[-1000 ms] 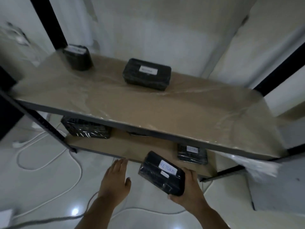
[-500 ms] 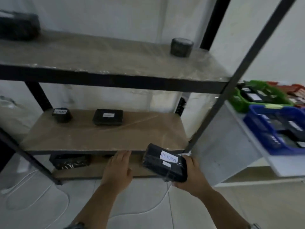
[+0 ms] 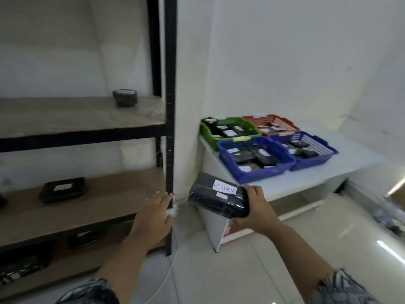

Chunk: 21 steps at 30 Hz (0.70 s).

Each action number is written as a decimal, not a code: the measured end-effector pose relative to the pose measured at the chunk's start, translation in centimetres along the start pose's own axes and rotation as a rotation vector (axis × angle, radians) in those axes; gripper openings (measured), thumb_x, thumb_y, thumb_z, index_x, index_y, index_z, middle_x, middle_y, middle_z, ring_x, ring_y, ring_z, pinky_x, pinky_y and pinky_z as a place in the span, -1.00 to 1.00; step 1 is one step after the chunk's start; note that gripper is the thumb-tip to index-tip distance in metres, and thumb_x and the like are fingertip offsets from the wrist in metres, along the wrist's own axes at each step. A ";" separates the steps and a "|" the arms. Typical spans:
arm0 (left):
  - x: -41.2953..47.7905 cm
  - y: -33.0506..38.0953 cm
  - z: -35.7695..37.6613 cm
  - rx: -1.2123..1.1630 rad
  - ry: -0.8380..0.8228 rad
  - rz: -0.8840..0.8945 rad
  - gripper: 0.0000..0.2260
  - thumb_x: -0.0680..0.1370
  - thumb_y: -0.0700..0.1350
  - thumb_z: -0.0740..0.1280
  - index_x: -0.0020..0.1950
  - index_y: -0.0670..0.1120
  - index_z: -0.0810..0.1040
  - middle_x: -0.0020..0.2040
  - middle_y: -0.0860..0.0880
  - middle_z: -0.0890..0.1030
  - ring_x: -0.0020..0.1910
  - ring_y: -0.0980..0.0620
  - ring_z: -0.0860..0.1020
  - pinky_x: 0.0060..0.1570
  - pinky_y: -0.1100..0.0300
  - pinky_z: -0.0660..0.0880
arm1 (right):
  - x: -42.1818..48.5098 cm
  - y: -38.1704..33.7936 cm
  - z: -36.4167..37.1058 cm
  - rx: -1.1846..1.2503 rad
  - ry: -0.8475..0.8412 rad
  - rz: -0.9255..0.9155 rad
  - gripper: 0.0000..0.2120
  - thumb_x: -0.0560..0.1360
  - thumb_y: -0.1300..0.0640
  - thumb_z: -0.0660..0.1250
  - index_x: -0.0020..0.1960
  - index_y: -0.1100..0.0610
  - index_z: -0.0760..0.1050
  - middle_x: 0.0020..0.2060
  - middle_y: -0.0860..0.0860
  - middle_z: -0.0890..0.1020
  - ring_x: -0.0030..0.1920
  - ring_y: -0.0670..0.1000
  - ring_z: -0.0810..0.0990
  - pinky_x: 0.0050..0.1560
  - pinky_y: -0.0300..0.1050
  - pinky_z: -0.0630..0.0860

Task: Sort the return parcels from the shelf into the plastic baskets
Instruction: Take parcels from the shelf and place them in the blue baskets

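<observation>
My right hand (image 3: 255, 208) grips a black wrapped parcel (image 3: 215, 197) with a white label reading RETURN, held in the air below the front edge of the white table (image 3: 328, 172). My left hand (image 3: 154, 216) is flat and holds nothing, in front of the shelf's black front post (image 3: 169, 119). On the table stand a green basket (image 3: 207, 131), a red basket (image 3: 291, 125) and two blue baskets (image 3: 247, 175) (image 3: 328, 152), all with black parcels inside. More black parcels lie on the shelf: one round (image 3: 125, 97) on the upper board, one flat (image 3: 62, 189) on the middle board.
The shelf unit (image 3: 83, 132) fills the left; dark parcels (image 3: 20, 267) sit on its lowest board. A white cable (image 3: 166, 279) runs down by the post onto the tiled floor. Some blurred clutter (image 3: 385, 213) lies at the right edge.
The view has swung right from the shelf to the table with baskets. My right hand has carried the RETURN parcel along to the right; my left hand stays beside it, empty.
</observation>
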<state>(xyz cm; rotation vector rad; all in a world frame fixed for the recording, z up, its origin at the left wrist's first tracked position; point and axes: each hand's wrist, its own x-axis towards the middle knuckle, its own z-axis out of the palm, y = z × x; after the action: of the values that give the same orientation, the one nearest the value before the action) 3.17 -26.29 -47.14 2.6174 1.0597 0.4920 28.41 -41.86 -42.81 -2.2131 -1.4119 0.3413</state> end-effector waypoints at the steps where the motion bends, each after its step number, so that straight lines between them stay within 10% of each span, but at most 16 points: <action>1: 0.7 1.6 0.5 -0.002 0.017 0.036 -0.53 0.49 -0.10 0.25 0.40 -0.14 0.37 0.37 -0.11 0.41 0.39 -0.11 0.33 0.36 0.01 0.23 | -0.5 1.2 -1.6 -0.008 0.023 0.019 -0.01 0.18 -0.02 0.60 0.45 0.09 0.15 0.26 0.01 0.23 0.20 0.05 0.44 0.21 -0.06 0.44; 21: 29.5 20.5 9.5 -0.091 -0.017 0.338 -0.52 0.48 -0.03 0.20 0.38 -0.14 0.39 0.30 -0.08 0.47 0.31 -0.06 0.41 0.25 0.04 0.36 | 9.1 21.1 -18.0 -0.089 0.202 0.270 -0.07 0.21 -0.09 0.58 0.42 0.02 0.15 0.25 -0.04 0.26 0.16 -0.07 0.37 0.13 -0.27 0.44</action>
<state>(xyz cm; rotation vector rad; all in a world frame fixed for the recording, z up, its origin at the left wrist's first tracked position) 39.56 -20.73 -41.98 2.7215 0.5741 0.5720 56.96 -45.76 -38.20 -2.4381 -1.0437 0.1414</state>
